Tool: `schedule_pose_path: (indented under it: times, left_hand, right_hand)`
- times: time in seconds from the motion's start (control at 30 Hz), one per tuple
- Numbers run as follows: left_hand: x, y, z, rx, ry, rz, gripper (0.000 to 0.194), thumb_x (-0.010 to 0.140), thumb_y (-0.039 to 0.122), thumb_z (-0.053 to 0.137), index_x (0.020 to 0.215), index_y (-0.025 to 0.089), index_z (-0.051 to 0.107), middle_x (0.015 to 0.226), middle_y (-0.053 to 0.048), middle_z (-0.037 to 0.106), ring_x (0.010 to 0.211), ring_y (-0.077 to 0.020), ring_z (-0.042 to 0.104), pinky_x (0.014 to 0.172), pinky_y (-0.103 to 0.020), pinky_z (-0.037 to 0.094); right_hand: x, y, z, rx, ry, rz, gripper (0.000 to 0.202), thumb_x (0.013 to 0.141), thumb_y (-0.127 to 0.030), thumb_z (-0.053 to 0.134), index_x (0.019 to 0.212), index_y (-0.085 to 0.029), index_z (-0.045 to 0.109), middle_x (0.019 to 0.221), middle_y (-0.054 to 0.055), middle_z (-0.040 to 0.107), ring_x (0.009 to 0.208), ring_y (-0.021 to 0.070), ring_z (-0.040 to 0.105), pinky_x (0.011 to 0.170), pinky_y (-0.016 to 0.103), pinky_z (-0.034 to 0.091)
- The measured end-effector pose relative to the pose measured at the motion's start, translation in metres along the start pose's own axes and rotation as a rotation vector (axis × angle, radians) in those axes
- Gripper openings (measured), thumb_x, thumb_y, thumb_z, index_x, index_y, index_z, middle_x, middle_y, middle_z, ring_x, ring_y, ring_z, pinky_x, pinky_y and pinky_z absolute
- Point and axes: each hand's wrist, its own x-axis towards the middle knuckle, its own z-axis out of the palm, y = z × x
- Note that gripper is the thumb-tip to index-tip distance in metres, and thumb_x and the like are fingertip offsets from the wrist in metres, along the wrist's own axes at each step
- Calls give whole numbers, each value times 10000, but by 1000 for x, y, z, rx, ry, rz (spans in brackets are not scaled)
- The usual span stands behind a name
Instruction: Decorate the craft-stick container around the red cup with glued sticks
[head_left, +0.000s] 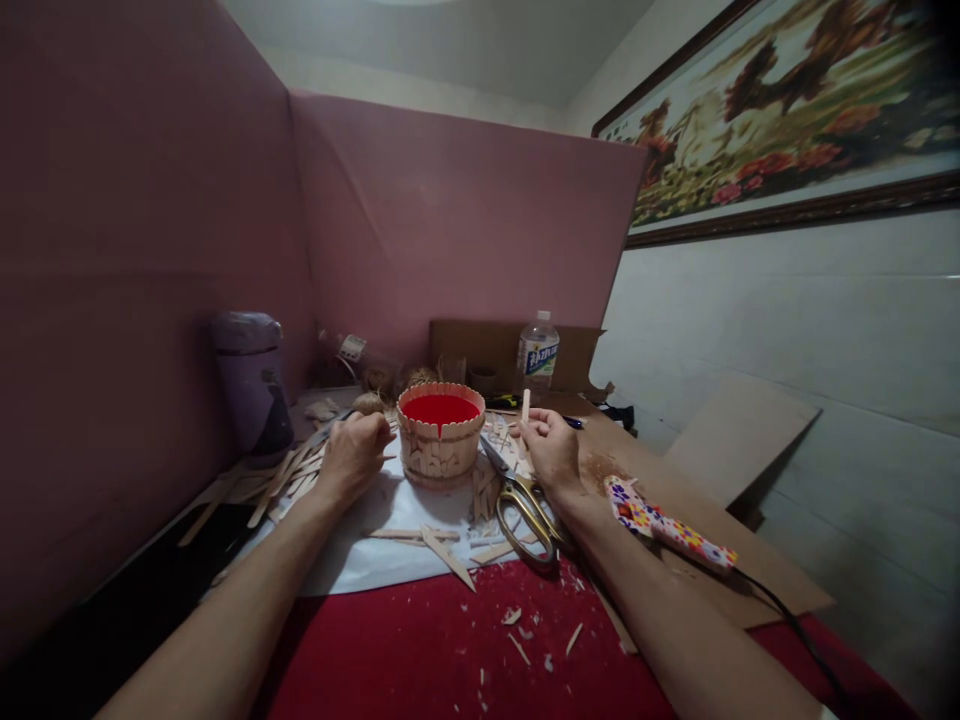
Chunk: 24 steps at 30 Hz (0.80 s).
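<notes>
A round basket (440, 450) covered in pale wooden sticks, with a red inside, stands on a white sheet between my hands. Just right of it, my right hand (549, 445) pinches a short wooden stick (526, 404) held upright. To the basket's left is my left hand (358, 452), its fingers curled together near a small pointed sliver; whether it grips that sliver is unclear. Gold-handled scissors (525, 515) lie open beside my right wrist. Cut stick pieces (448, 558) rest in front of the basket.
Many loose sticks (289, 475) lie at the left by a purple bottle (255, 385). A clear plastic bottle (539, 355) stands behind. On cardboard (780, 590) at the right is a flower-patterned corded tool (667, 525). Wood scraps dot the red cloth (420, 650).
</notes>
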Motion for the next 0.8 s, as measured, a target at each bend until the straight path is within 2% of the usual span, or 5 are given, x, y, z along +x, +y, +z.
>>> schedule_pose_path:
  times: [0.1, 0.17, 0.37, 0.57, 0.8]
  left_hand:
    - [0, 1, 0, -20, 19, -2, 241, 883, 301, 433, 760, 190, 608, 775, -75, 640, 806, -213, 574, 679, -302, 346]
    - [0, 1, 0, -41, 35, 0, 320, 892, 326, 397, 675, 191, 590, 719, -70, 625, 768, -206, 565, 660, -297, 341]
    - [-1, 3, -5, -113, 125, -47, 336, 778, 272, 445, 452, 201, 411, 545, -24, 523, 644, -167, 509, 619, -282, 317]
    - [-4, 6, -6, -199, 217, -181, 356, 739, 298, 447, 431, 207, 293, 442, 28, 295, 473, -118, 361, 514, -272, 223]
    - [-3, 3, 1, -259, 363, -257, 294, 705, 259, 463, 461, 211, 305, 466, 38, 273, 475, -116, 326, 500, -266, 189]
  right_hand:
    - [-1, 1, 1, 77, -51, 25, 233, 677, -290, 579, 866, -153, 564, 633, 58, 716, 535, 185, 629, 474, 246, 430]
    - [-2, 0, 1, 120, -82, 39, 206, 669, -293, 574, 823, -156, 572, 614, 49, 706, 501, 168, 607, 436, 228, 403]
    - [-7, -4, 0, 213, -136, 88, 115, 663, -265, 553, 706, -159, 571, 593, 42, 689, 451, 132, 569, 385, 192, 356]
    - [-10, -7, 0, 286, -154, 129, 95, 656, -255, 567, 687, -166, 558, 581, 23, 673, 412, 108, 534, 358, 179, 357]
    - [-11, -9, -1, 377, -183, 140, 114, 620, -260, 621, 643, -164, 565, 540, -3, 636, 430, 101, 545, 355, 162, 362]
